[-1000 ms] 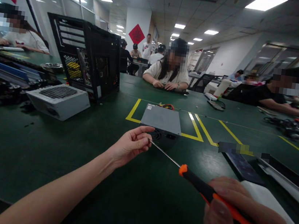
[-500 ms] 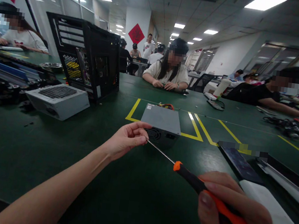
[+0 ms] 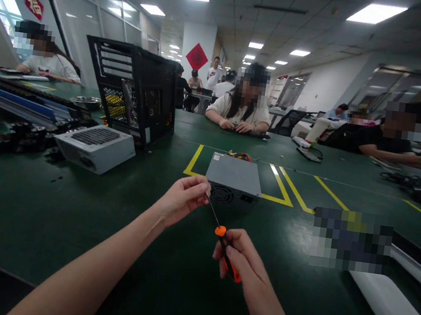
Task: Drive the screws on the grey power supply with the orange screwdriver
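My right hand [image 3: 239, 259] is wrapped round the orange and black handle of a screwdriver [image 3: 221, 232]. Its thin metal shaft slants up and left to my left hand [image 3: 185, 198], whose thumb and fingers are pinched together at the tip. Whether a small part is also between those fingers, I cannot make out. Just beyond both hands lies a grey power supply [image 3: 234, 173], its fan grille and socket facing me and coloured wires behind it. Neither hand visibly touches it.
On the left stand a black computer case [image 3: 137, 91] and a second power supply [image 3: 97, 148]. Blue and dark parts [image 3: 16, 101] are heaped farther left. A white object [image 3: 389, 300] lies at the right. Across the green table [image 3: 132, 276] sits a person [image 3: 237, 101].
My right hand has moved left and away from me with the screwdriver, whose shaft now stands steeper. My left hand stays pinched at the tip. The view has shifted slightly.
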Available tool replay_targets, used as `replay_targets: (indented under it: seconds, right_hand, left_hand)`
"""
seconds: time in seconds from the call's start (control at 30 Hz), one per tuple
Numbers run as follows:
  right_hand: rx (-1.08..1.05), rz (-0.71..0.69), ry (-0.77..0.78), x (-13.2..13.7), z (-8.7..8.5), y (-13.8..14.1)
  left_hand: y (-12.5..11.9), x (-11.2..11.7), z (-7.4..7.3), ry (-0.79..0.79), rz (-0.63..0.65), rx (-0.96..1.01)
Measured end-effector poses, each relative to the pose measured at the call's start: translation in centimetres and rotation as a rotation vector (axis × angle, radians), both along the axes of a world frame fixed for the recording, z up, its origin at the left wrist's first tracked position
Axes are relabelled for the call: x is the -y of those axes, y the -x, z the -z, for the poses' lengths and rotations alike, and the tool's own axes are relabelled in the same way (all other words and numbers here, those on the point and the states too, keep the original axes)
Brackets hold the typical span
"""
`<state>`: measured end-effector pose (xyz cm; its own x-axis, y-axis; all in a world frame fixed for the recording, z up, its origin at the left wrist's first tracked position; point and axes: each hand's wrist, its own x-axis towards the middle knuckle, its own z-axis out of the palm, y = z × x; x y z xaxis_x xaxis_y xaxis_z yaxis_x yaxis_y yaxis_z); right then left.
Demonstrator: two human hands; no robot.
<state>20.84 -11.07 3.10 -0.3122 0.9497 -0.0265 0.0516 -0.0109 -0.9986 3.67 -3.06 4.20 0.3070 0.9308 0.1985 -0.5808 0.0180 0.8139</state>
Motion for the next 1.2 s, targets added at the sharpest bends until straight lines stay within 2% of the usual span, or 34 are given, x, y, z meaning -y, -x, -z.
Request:
replay_targets:
  seconds: [0.1, 0.33, 0.5, 0.77, 1.07, 1.2]
  right_hand:
    - [-0.137, 0.025, 0.183, 0.4, 0.4, 0.8]
    - [-0.314, 0.015, 0.473, 0.6, 1.0, 1.3]
    - [-0.418, 0.014, 0.523, 0.5, 1.2, 1.2]
    - [-0.499, 0.01, 0.561, 0.7, 1.0, 1.1]
    - [-0.522, -0.035, 0.631, 0.8, 1.3, 1.3]
    - [-0.537, -0.016, 0.64, 0.7, 1.3, 1.3]
  left_hand:
    - [-0.3, -0.1, 0.5, 0.038, -0.005, -0.055]
    - [-1.2, -0.4, 1.8, 0.129, -0.038, -0.159]
    - [-1.5, -0.3, 2.2, 0.136, -0.021, -0.154]
    - [-1.6, -0.1, 2.0, 0.154, 0.011, -0.082]
    - [-1.6, -0.3, 2.7, 0.076, -0.008, -0.219]
    - [-1.9, -0.4, 3.1, 0.127, 0.011, -0.216]
